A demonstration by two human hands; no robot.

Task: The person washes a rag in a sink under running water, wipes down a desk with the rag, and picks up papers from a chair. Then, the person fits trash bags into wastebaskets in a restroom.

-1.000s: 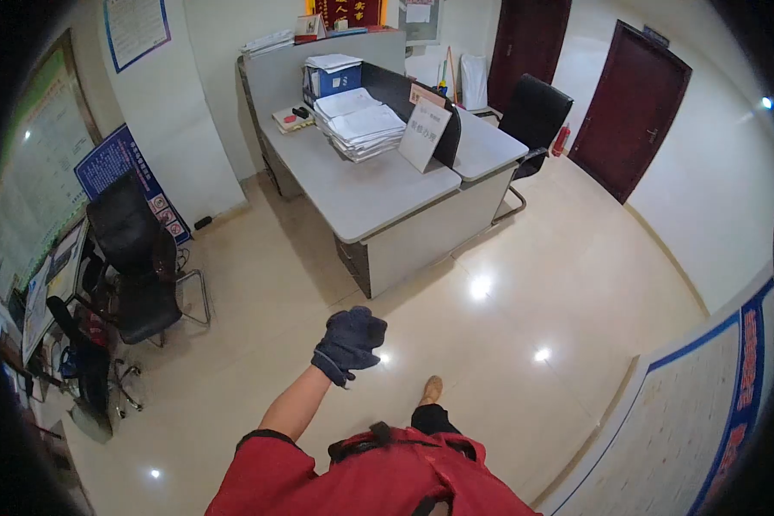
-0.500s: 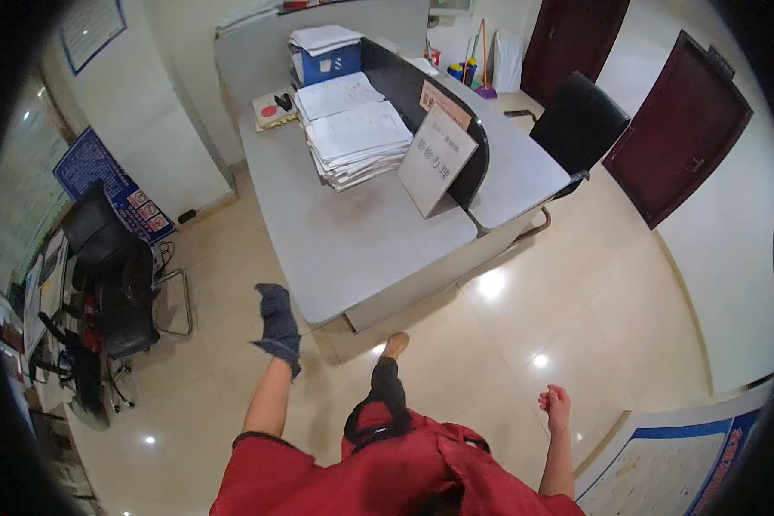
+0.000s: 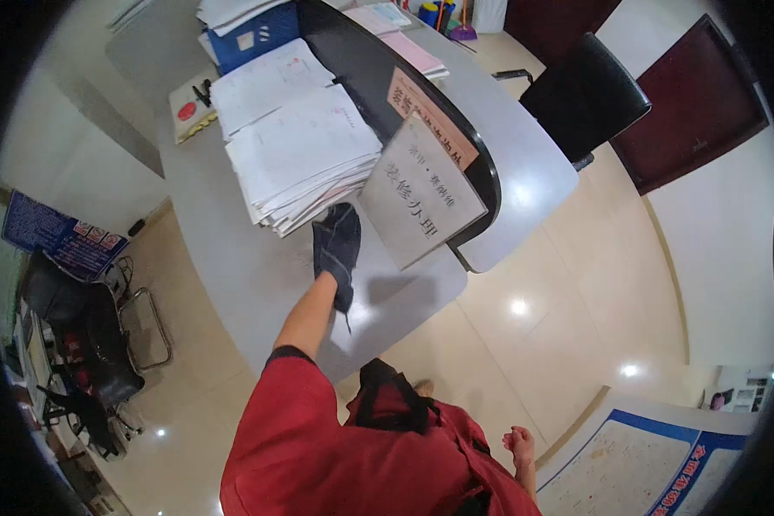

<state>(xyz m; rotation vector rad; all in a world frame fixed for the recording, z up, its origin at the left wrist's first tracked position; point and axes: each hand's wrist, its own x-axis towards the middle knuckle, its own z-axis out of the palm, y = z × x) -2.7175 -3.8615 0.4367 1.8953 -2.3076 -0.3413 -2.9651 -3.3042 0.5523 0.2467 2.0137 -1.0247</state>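
My left hand (image 3: 326, 282) reaches over the grey desk (image 3: 224, 275), with a dark grey cloth (image 3: 337, 245) wrapped over its fingers. The fingers are hidden beneath it, and a loose end trails near the wrist. The cloth is at the front edge of a thick stack of white papers (image 3: 305, 150); whether they touch I cannot tell. Just right of it a white sign with Chinese characters (image 3: 421, 193) leans against the dark curved partition (image 3: 482, 185). My right hand (image 3: 518, 443) hangs low by my side, fingers curled, with nothing visible in it.
Behind the papers are a blue file basket (image 3: 254, 39) and a booklet (image 3: 189, 107) with a red mark. A black chair (image 3: 585, 99) stands beyond the desk at right, another black chair (image 3: 103, 335) at left. A blue-edged board (image 3: 628, 464) is at lower right.
I have come closer to the desk. My left hand has moved from beside the desk's front corner to over its top, with the cloth. My right hand has shifted left and down in view.
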